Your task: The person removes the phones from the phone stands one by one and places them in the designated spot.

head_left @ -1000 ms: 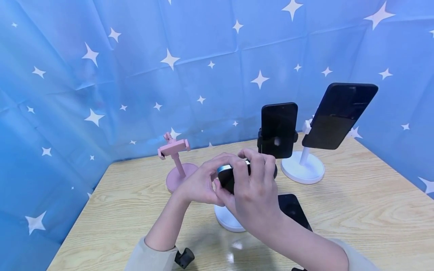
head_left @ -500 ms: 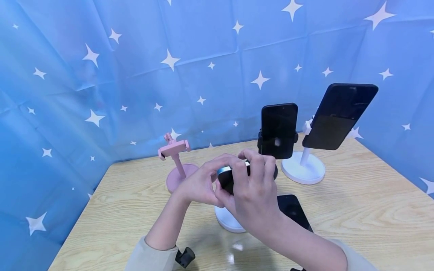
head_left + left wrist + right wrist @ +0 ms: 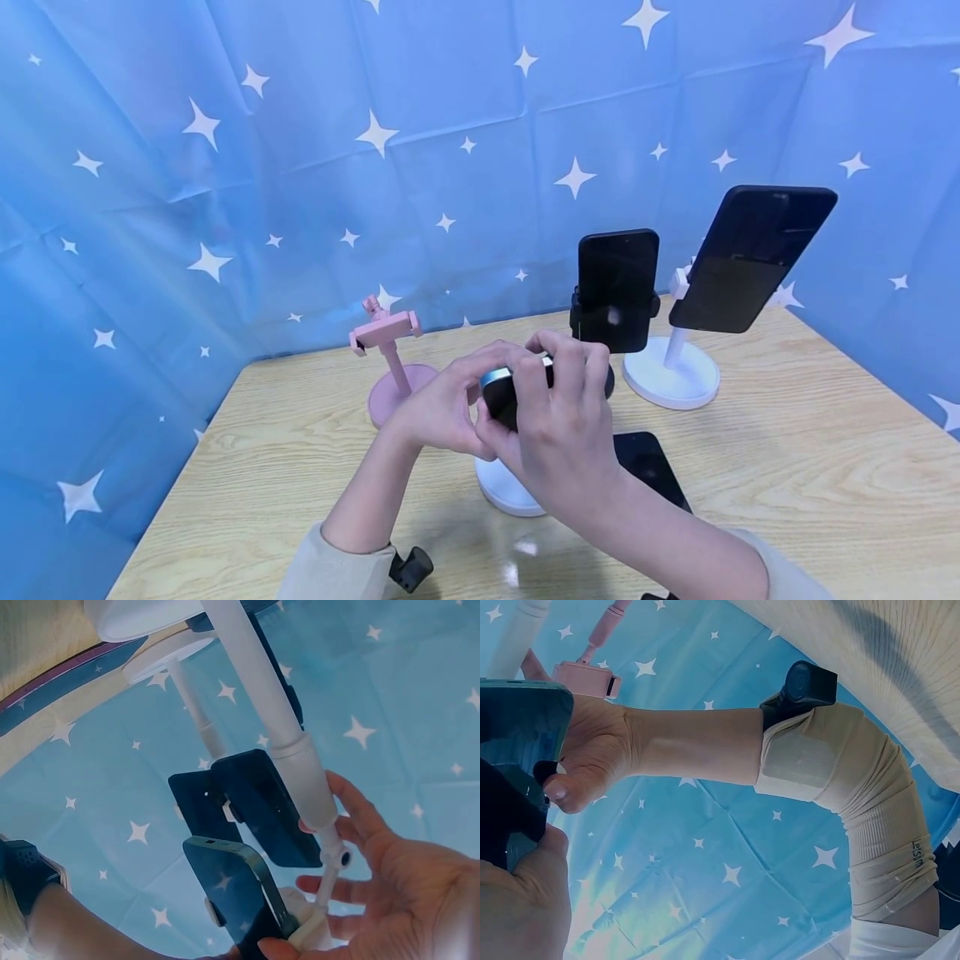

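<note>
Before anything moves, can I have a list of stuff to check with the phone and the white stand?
1. Right hand holding the phone: ok.
2. Left hand gripping the white stand near its joint: ok.
3. Stand's base on the table: ok, though partly hidden.
4. Phone fully seated in the holder: cannot tell, hands cover part.
5. Table near the right wrist free of other phones: not ok, a second phone lies there.

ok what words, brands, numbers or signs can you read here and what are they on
None clearly.
Sleeve: small sideways lettering, too blurred to read.
Held phone: no readable text.
Other phones: none readable.
Backdrop: white stars, no words.
</note>
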The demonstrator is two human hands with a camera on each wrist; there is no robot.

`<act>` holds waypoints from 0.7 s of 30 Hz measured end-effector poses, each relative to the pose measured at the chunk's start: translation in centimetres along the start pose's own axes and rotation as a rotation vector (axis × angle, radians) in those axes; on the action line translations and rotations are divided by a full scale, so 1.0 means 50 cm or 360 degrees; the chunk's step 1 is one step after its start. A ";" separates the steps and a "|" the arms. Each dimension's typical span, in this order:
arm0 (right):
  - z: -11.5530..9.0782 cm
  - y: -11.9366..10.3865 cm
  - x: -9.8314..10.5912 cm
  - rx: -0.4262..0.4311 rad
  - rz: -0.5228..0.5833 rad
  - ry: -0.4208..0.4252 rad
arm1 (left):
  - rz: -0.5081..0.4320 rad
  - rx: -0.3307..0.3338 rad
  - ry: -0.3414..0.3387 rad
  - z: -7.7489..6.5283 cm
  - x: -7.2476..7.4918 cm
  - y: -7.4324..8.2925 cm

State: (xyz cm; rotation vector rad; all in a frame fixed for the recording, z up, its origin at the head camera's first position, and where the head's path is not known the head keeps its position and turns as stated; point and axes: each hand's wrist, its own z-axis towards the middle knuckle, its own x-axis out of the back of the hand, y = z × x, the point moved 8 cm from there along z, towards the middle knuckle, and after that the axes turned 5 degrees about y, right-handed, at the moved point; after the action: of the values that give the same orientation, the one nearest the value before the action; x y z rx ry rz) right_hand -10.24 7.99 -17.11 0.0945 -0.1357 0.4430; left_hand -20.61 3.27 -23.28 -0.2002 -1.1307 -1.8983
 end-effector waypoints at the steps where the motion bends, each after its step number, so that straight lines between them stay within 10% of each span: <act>1: 0.000 0.000 0.000 0.0002 0.0010 0.0004 | -0.0004 0.0007 0.0001 0.000 0.001 -0.001; 21: 0.003 0.002 -0.001 0.0000 0.0040 -0.0002 | -0.0016 0.0021 -0.0010 -0.001 0.002 0.001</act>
State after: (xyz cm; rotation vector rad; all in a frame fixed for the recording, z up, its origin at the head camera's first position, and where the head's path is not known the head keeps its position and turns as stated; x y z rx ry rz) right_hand -10.35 8.03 -16.95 0.0928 -0.1381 0.4683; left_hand -20.64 3.16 -23.22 -0.1938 -1.1503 -1.8996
